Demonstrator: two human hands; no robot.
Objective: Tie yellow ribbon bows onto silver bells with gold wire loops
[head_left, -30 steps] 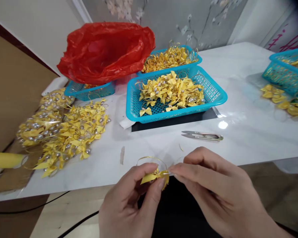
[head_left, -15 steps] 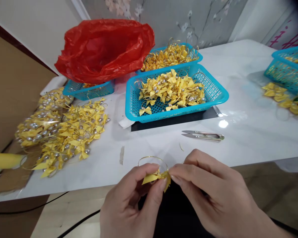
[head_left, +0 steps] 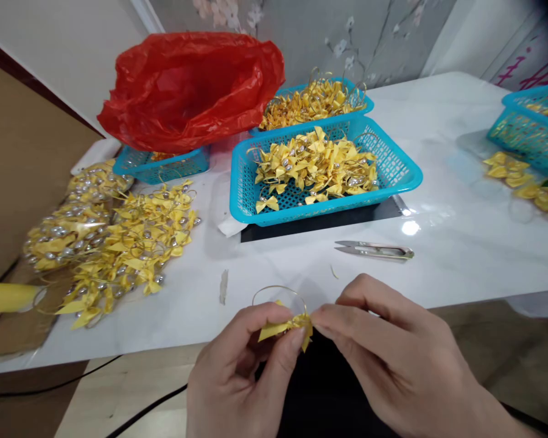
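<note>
My left hand (head_left: 244,377) pinches a small yellow ribbon bow (head_left: 287,326) between thumb and forefinger, just past the near edge of the white table (head_left: 461,231). A thin gold wire loop (head_left: 276,291) rises from the bow. My right hand (head_left: 395,359) meets it from the right, its fingertips pinched on the bow's knot and wire. Small metal thread snips (head_left: 377,249) lie on the table just beyond my right hand.
A blue basket (head_left: 399,179) of yellow bows stands mid-table on a black mat, another blue basket (head_left: 315,100) behind it. A red plastic bag (head_left: 187,91) sits over a third basket. A pile of beaded bows (head_left: 114,240) lies at left; a fourth basket (head_left: 530,131) at right.
Both hands stay pinched on the bow and have barely shifted. The view has drifted slightly.
</note>
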